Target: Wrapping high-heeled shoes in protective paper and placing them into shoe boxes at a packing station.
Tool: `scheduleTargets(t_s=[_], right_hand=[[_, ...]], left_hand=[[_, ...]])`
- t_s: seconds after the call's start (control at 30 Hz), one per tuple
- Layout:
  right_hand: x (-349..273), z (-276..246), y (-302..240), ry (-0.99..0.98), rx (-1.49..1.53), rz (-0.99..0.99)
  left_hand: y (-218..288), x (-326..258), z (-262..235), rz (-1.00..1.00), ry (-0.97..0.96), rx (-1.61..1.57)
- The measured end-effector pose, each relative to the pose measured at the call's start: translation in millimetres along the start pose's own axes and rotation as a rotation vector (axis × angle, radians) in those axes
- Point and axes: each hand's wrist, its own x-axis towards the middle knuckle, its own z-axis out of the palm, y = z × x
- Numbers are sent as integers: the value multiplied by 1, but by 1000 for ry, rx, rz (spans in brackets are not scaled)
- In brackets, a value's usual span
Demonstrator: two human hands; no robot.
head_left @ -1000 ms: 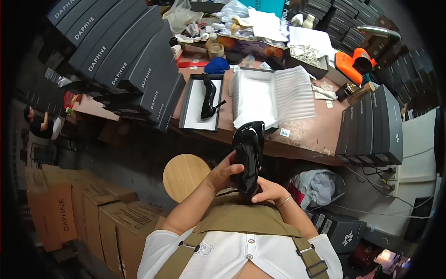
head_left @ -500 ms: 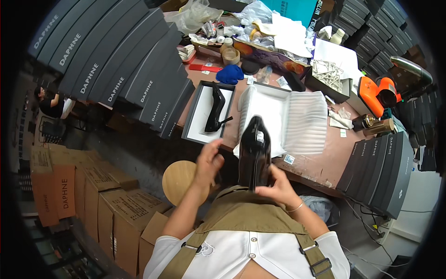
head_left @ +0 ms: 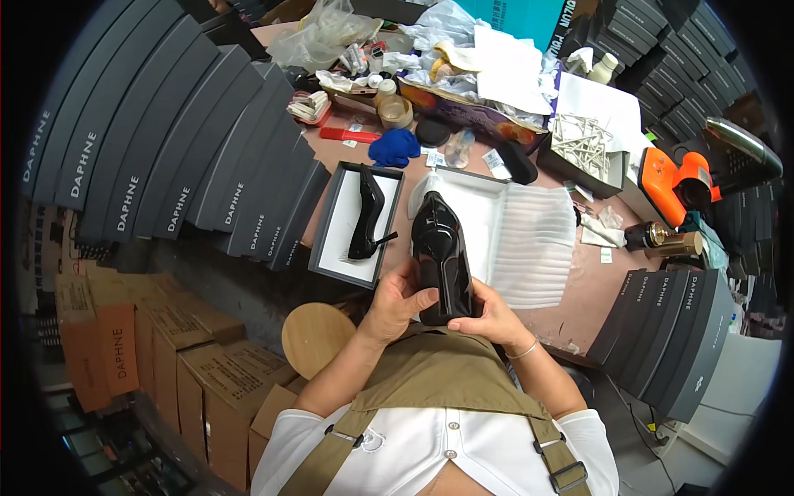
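Left fingers [head_left: 420, 301], off black shoe [head_left: 438, 236] moments ago, now back on it. Left and right fingers [head_left: 488, 302] hold near end between them, equally close; long axis runs forward from me toward white-lined box [head_left: 483, 208].

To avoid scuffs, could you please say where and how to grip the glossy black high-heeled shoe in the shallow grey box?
From above, probably around its middle: the glossy black high-heeled shoe lies on its side between walls of the shallow grey box, thin heel jutting right.
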Motion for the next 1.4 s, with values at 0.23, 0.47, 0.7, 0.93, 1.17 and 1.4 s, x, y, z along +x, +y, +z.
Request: scheduleTargets(t_s=[0.23,0.47,0.7,0.93,1.17,1.4], right_hand=[[22,-7,-10,238,-46,-154],[63,15,-23,354,-5,-195],[87,24,-15,299,88,-2],[81,25,-2,314,156,-109],[75,18,1,355,344,-271],[65,-2,17,419,446,-218]], left_hand=[[49,17,-21,-49,-15,366],[65,25,-45,-139,-42,484],[72,27,-59,-119,-163,730],[90,32,-52,-87,-245,1015],[89,30,-119,359,297,962],[63,1,-134,-209,216,214]])
